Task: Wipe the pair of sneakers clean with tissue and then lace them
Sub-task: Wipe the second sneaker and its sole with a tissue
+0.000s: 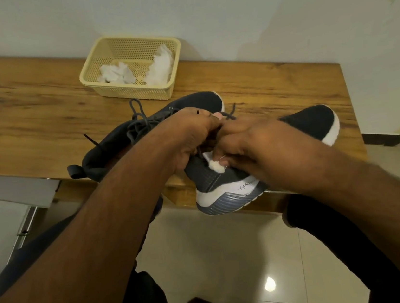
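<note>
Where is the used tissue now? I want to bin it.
In the head view, two crumpled tissues lie in the yellow basket at the table's far edge, behind the sneakers.

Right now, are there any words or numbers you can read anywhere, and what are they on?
White sole band of the near sneaker: a small squiggly line and a printed word beginning "AC"; the rest is too small and hidden behind the right hand.
Nothing else carries readable text.
</note>
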